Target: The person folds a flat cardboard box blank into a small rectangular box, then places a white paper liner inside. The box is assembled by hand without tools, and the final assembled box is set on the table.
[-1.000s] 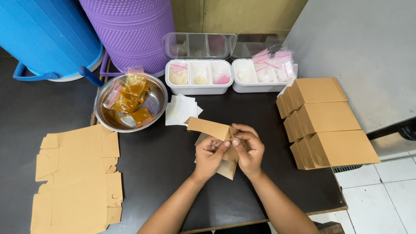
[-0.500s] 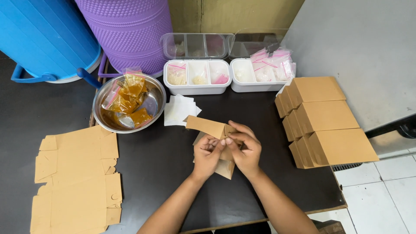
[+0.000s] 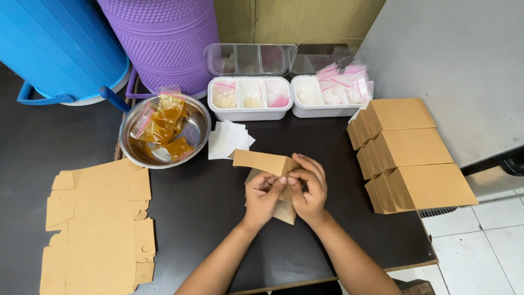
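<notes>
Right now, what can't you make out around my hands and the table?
Head view:
- Box end: covered by the left hand and right hand.
- Flat cardboard: cut off by the bottom edge.
- Tray contents: too small to identify.
- Blue drum: top cut off.

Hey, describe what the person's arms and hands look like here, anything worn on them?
Both forearms are bare as far as the frame shows: no sleeves, gloves or watch in view. The left hand and right hand show no rings that I can make out. Fingernails look short and plain.
</notes>
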